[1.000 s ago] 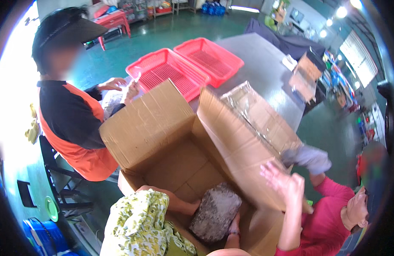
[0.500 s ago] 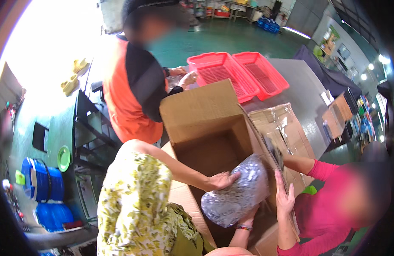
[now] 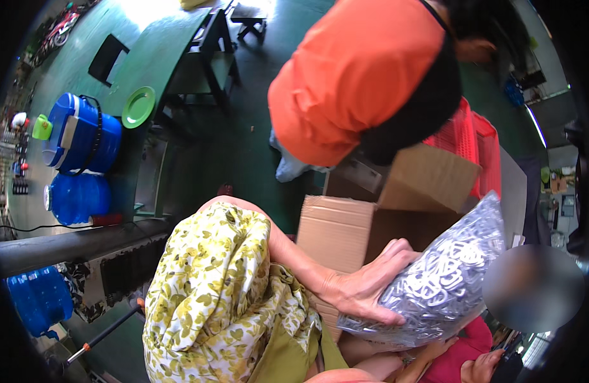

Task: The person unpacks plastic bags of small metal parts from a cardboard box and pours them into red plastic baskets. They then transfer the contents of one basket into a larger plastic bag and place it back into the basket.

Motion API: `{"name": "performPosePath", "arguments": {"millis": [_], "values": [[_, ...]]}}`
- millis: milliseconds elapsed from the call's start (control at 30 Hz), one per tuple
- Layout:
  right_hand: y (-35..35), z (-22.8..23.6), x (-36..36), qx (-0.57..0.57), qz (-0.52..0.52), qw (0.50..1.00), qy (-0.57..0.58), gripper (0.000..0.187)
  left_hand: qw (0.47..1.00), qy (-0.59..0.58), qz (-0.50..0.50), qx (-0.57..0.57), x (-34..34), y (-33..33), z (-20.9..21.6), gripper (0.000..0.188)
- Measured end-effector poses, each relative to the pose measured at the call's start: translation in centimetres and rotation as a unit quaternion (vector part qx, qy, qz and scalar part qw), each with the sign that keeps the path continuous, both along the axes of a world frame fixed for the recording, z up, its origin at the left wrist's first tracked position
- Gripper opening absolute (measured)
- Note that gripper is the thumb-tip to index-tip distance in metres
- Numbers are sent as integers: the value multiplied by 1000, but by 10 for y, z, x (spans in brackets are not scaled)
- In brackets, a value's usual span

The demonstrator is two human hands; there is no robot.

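Observation:
A clear plastic bag, packed with many small silvery loop-shaped pieces, is raised at a tilt over the near side of an open cardboard box. My left hand grips its left side, the thumb low and the fingers higher up on the plastic. From the lower edge my right forearm reaches in beneath the bag, where the bag hides my fingers. Part of the box's dark inside shows behind my left hand; the bag covers the rest.
A person in an orange top leans close beyond the box, near red plastic baskets. Another person, in a pink sleeve, is at lower right. To my left are a blue cooler, a blue water jug and a green plate.
The bag has risen out of the box toward me and to the right. My view has swung left. The person in orange has bent forward, and the pink-sleeved person's hand has left the box's edge.

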State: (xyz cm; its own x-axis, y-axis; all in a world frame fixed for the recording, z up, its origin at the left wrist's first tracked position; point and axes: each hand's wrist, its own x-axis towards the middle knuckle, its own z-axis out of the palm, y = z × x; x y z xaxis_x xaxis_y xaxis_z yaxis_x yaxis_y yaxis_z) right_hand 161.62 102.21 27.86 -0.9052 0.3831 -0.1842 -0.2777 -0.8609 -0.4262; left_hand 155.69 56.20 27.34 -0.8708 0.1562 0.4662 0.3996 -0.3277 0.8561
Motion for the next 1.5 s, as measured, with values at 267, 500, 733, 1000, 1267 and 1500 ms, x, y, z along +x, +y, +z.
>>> {"name": "performPosePath", "arguments": {"millis": [267, 500, 733, 1000, 1267, 1500], "values": [[-138, -103, -45, 108, 167, 980, -7, 55, 989, 60, 4, -139, -49, -32, 19, 88], [-256, -126, -187, 52, 367, 928, 27, 53, 932, -193, 161, -261, -86, -33, 6, 75], [-397, -86, -335, 399, 354, 830, 161, 56, 907, -383, 175, -23, -206, -153, -1, 63], [-448, -57, -462, -14, 499, 866, -21, 65, 902, -388, 152, 114, -331, -195, 0, 51], [-469, -78, -491, 33, 293, 944, -146, 65, 927, -373, 23, -19, -431, -202, 33, 62], [-500, -27, -458, 1, 67, 983, -173, 70, 874, -417, -150, -201, -506, -200, 68, 62]]}}
